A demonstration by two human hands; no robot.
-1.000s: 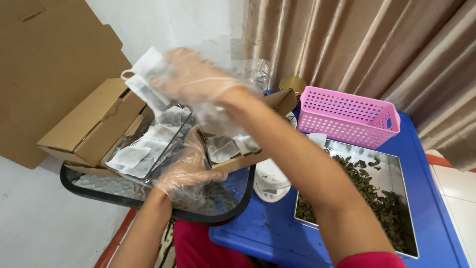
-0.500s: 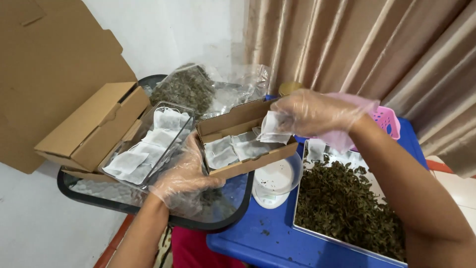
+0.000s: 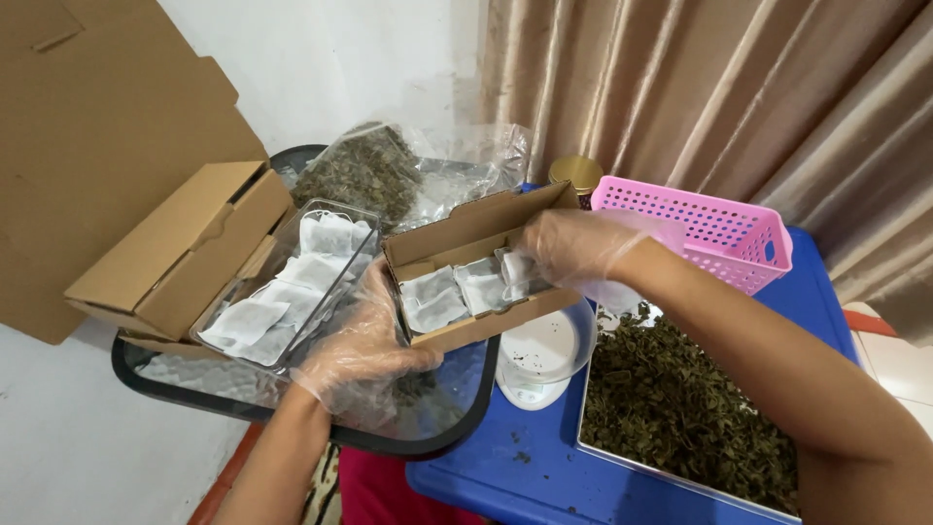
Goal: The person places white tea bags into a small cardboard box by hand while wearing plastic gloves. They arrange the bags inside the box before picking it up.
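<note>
A big flat cardboard sheet (image 3: 87,117) leans at far left, with a closed brown carton (image 3: 180,248) beside it. Next comes a clear tray (image 3: 292,282) stacked with white sachets, resting on a dark oval tray (image 3: 321,428).

The left hand (image 3: 364,355), in a thin plastic glove, cups the near left corner of an open box (image 3: 476,267), its fingers wrapped under and against the wall; this grip is pressed on the box, holding it tilted over the dark tray. Two sachets (image 3: 457,292) lie flat inside, side by side.

The right hand (image 3: 573,248), also gloved, reaches into the box's right end, its fingertips pinching another sachet (image 3: 512,272) that stands partly on edge against the others.

Behind the box lies a clear bag of dried leaves (image 3: 389,170), and a gold lid (image 3: 575,173) shows past it. Below the box sits a white scale (image 3: 539,355) on the blue counter (image 3: 486,476). Further right are a pink basket (image 3: 714,228) and a steel tray of loose leaves (image 3: 680,408).

Risk, as I judge it: the box is held by one corner only and tilts, so a push from the right hand could tip it and slide the sachets out onto the dark tray. The slick gloves could also let the pinched sachet slip or crumple.
</note>
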